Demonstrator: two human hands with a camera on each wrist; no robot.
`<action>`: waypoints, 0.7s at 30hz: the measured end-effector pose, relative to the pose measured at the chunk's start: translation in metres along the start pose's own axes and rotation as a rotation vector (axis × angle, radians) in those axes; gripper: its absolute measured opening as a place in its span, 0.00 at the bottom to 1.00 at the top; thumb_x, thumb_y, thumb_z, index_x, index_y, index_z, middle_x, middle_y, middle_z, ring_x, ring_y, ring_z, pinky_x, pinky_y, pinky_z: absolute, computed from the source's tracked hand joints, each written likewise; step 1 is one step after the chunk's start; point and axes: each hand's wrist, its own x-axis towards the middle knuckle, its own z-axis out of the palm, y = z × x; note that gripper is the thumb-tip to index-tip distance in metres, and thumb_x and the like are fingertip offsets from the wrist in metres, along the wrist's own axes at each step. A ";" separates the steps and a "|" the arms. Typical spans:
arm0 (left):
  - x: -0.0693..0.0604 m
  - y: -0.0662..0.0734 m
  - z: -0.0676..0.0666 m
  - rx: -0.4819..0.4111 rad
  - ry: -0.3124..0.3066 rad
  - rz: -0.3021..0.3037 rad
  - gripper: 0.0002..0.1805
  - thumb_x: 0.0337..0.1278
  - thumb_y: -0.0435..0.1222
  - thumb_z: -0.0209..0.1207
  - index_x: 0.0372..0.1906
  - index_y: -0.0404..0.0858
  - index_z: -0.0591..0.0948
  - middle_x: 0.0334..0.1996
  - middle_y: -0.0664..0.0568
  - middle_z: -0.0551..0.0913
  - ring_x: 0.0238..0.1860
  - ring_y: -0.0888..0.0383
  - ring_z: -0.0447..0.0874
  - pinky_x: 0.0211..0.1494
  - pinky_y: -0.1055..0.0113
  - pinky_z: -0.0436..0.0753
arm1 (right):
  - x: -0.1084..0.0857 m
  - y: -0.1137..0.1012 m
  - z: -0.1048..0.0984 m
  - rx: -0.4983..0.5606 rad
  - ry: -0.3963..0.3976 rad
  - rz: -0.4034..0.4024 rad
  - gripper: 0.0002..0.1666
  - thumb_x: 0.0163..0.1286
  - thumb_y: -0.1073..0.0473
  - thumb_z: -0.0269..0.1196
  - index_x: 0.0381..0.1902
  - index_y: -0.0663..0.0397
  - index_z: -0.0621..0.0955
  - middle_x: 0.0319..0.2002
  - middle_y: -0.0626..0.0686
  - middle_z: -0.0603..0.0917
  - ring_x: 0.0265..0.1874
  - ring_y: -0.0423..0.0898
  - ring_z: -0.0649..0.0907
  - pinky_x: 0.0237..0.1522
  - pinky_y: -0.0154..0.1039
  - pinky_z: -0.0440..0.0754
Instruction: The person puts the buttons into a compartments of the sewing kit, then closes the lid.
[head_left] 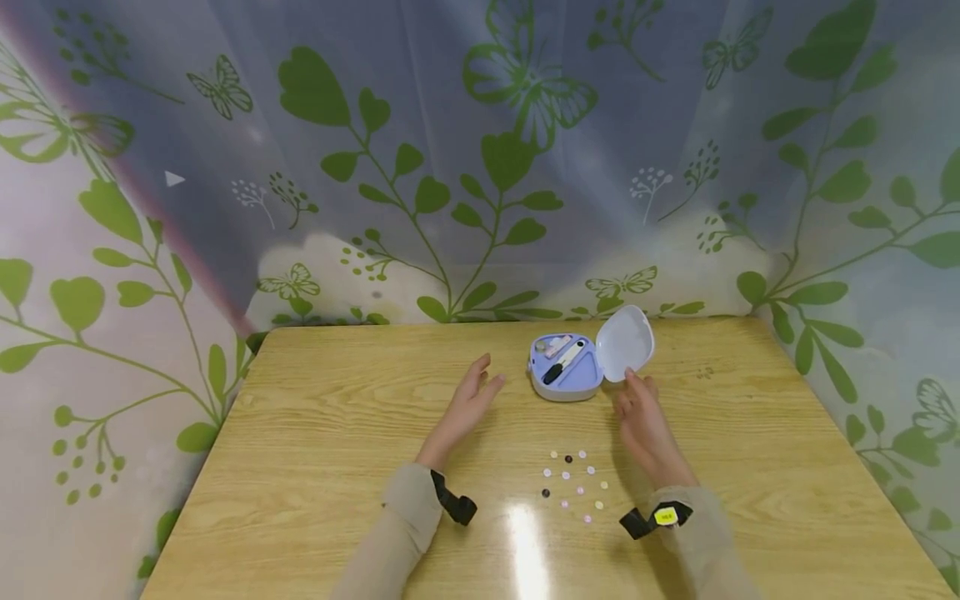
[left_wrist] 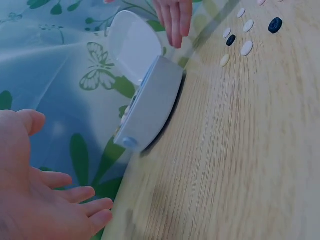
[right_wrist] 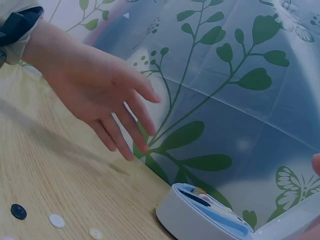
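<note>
A small lavender-and-white case [head_left: 566, 385] stands on the table with its white lid [head_left: 626, 343] swung up on the right. Inside lie a white tool with a black end [head_left: 564, 362] and some small items too small to tell. My left hand [head_left: 467, 406] hovers to the left of the case, fingers loosely straight, holding nothing. Beside the lid's lower edge is my right hand [head_left: 647, 421]; in the left wrist view its fingers [left_wrist: 175, 22] hang straight, apparently apart from the lid. Several buttons [head_left: 566, 476] in white, yellow, pink and black lie scattered in front of the case.
The wooden table [head_left: 337, 467] reaches back to a curtain [head_left: 420, 208] printed with leaves and butterflies. Black straps [head_left: 453, 500] circle both wrists, the right one bearing a yellow label. A bright light reflection lies on the tabletop near the buttons.
</note>
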 end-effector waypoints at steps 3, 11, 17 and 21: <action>0.008 0.000 0.007 0.002 -0.017 -0.014 0.38 0.76 0.48 0.48 0.79 0.34 0.49 0.77 0.41 0.52 0.77 0.43 0.50 0.76 0.50 0.58 | 0.005 0.004 0.002 0.023 0.027 -0.040 0.14 0.82 0.56 0.43 0.39 0.44 0.48 0.30 0.43 0.54 0.27 0.40 0.56 0.41 0.32 0.54; 0.030 -0.001 0.025 0.025 -0.033 -0.008 0.37 0.69 0.39 0.47 0.78 0.31 0.52 0.76 0.37 0.54 0.76 0.43 0.52 0.77 0.52 0.57 | 0.015 0.011 0.007 -0.024 0.045 -0.010 0.30 0.80 0.56 0.44 0.68 0.51 0.42 0.61 0.48 0.63 0.71 0.47 0.55 0.74 0.39 0.41; 0.041 -0.002 0.037 0.008 -0.049 -0.061 0.39 0.64 0.35 0.49 0.78 0.35 0.52 0.77 0.41 0.55 0.77 0.47 0.52 0.77 0.57 0.57 | 0.019 0.015 0.009 -0.038 0.038 0.022 0.37 0.79 0.56 0.42 0.72 0.52 0.34 0.75 0.59 0.49 0.77 0.49 0.42 0.74 0.41 0.34; 0.047 -0.003 0.042 -0.051 -0.052 -0.092 0.41 0.61 0.35 0.51 0.79 0.36 0.52 0.78 0.44 0.53 0.77 0.49 0.50 0.77 0.57 0.56 | 0.020 0.016 0.009 -0.029 0.035 0.037 0.40 0.78 0.54 0.43 0.73 0.52 0.31 0.78 0.61 0.39 0.77 0.51 0.39 0.75 0.43 0.32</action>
